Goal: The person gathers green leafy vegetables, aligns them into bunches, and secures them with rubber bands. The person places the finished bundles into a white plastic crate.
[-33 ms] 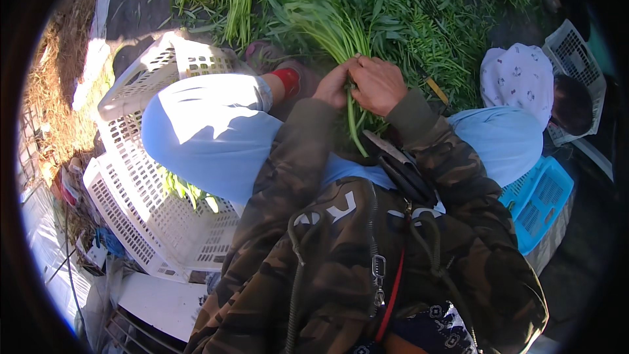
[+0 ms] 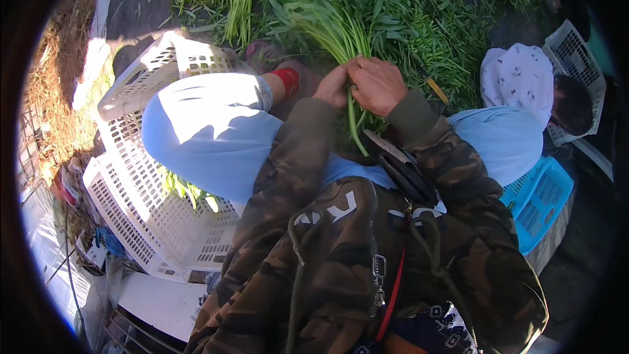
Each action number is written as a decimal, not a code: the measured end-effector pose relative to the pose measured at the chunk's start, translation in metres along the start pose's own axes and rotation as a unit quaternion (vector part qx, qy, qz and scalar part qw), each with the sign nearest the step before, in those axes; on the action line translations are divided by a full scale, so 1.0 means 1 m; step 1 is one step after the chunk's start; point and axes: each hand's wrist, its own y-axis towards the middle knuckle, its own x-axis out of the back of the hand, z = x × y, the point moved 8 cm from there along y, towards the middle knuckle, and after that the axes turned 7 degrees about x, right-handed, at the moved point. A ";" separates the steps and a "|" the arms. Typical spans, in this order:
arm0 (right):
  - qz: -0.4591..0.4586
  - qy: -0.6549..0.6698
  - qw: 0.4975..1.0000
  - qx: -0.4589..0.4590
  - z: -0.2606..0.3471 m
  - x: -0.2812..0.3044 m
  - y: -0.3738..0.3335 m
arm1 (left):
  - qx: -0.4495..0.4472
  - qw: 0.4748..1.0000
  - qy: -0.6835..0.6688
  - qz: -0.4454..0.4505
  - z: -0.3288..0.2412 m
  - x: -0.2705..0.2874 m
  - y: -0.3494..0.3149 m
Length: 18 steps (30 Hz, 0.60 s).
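Note:
In front of my lap, my left hand [image 2: 334,86] and my right hand [image 2: 379,85] meet around a bunch of long-stemmed leafy greens [image 2: 333,29], which look like water spinach. Both are closed, the right one with its fingers curled over the stems. Leafy tops fan out away from me, and a few pale stem ends [image 2: 354,128] hang below the hands toward my lap. What look like black-handled scissors [image 2: 407,180] with a grey metal part lie on my lap beside my right sleeve, partly covered by it.
A large heap of loose greens [image 2: 426,33] spreads ahead, with a separate bundle [image 2: 239,10] at its left. White slatted crates [image 2: 131,124] stand by my left knee, some greens inside. To the right are a blue basket [image 2: 544,200], a white crate [image 2: 576,52] and a person in patterned cloth [image 2: 517,78].

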 end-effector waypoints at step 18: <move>0.041 0.468 0.882 -0.037 0.000 0.013 -0.003 | -0.001 0.999 0.020 -0.033 -0.004 0.020 0.001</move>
